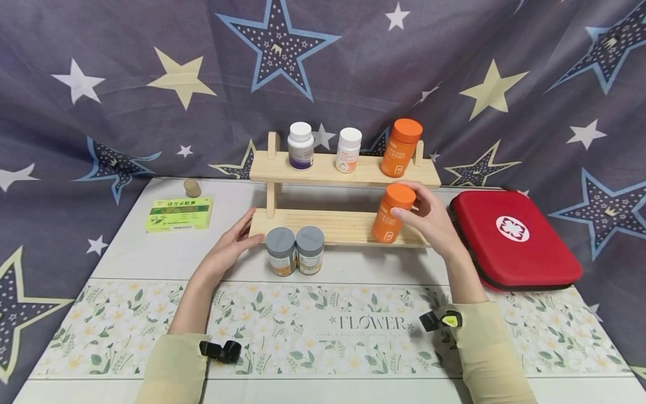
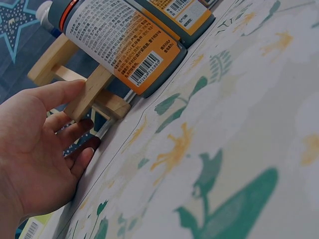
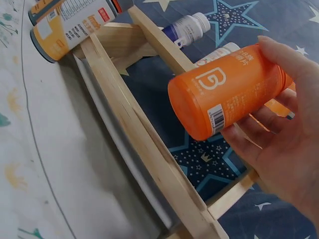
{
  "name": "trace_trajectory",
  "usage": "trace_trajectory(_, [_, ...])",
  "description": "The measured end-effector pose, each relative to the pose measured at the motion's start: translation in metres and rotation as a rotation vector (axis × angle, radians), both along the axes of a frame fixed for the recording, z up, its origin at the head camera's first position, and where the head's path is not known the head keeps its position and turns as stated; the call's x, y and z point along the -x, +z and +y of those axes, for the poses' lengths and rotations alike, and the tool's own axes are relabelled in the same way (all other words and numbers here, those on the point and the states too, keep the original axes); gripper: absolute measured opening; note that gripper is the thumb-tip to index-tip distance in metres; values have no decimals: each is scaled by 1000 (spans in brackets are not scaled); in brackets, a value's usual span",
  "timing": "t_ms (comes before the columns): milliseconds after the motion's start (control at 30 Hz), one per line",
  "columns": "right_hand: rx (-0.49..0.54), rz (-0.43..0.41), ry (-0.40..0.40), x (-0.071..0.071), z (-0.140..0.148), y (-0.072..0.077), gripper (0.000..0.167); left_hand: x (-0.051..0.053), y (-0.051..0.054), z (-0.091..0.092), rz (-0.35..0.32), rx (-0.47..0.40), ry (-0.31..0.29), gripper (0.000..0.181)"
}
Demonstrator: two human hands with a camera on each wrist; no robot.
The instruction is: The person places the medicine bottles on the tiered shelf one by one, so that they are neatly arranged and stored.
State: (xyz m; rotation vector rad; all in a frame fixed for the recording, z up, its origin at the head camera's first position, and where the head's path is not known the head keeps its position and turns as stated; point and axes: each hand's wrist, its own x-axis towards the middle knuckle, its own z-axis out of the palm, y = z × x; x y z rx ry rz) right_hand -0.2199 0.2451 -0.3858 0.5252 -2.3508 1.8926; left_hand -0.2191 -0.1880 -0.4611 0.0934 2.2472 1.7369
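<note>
My left hand (image 1: 226,248) grips the left end of the lower board of a two-tier wooden shelf (image 1: 335,225). The left wrist view shows its thumb on the board and its fingers curled at the far side. My right hand (image 1: 433,221) holds an orange pill bottle (image 3: 219,97) with a lighter orange cap, slightly tilted, above the right part of the lower board. Its base shows in the right wrist view, apart from the wood. Two grey-capped bottles (image 1: 281,252) stand side by side before the shelf's left half.
On the upper board stand two white-capped bottles (image 1: 348,150) and another orange bottle (image 1: 401,148). A yellow-green medicine box (image 1: 179,214) and a small cork-like piece (image 1: 192,188) lie at the left. At the right sits a red first-aid case (image 1: 520,241). A starry curtain hangs behind.
</note>
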Motion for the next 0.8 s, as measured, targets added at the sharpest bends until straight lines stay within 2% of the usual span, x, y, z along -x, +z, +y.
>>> trace_trajectory(333, [-51,2,-114,3,5,-2,51,0,0,0,-5,8,0,89])
trace_trajectory(800, [-101,-20,-154,9,10,-9,54,-1,1,0,-7,-1,3,88])
